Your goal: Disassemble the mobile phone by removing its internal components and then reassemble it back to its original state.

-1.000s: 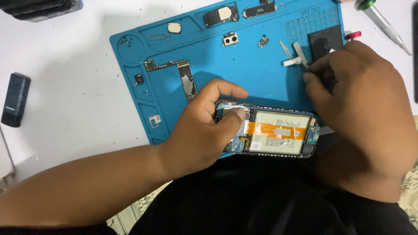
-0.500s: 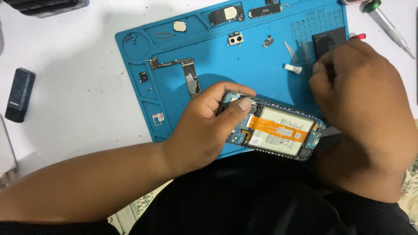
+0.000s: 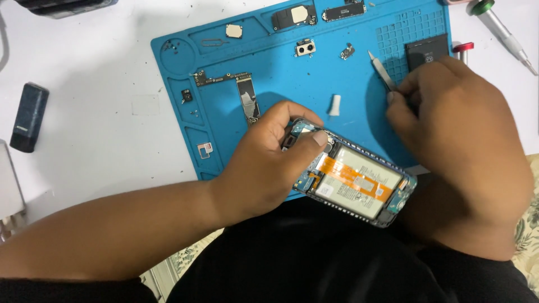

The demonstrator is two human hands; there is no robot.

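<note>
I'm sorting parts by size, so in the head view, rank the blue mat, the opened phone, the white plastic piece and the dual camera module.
1. blue mat
2. opened phone
3. white plastic piece and dual camera module: look alike in size, unranked.

Blue rubbery matt mat [image 3: 269, 62] w/ moulded grid. Opened black-framed phone [image 3: 353, 179]: glossy white battery, orange flex strip, smooth. Thin metal tweezers [image 3: 382, 73], dull shine. White matt tabletop [image 3: 101, 129]. Small dark matt plastic box [image 3: 29, 116].
</note>
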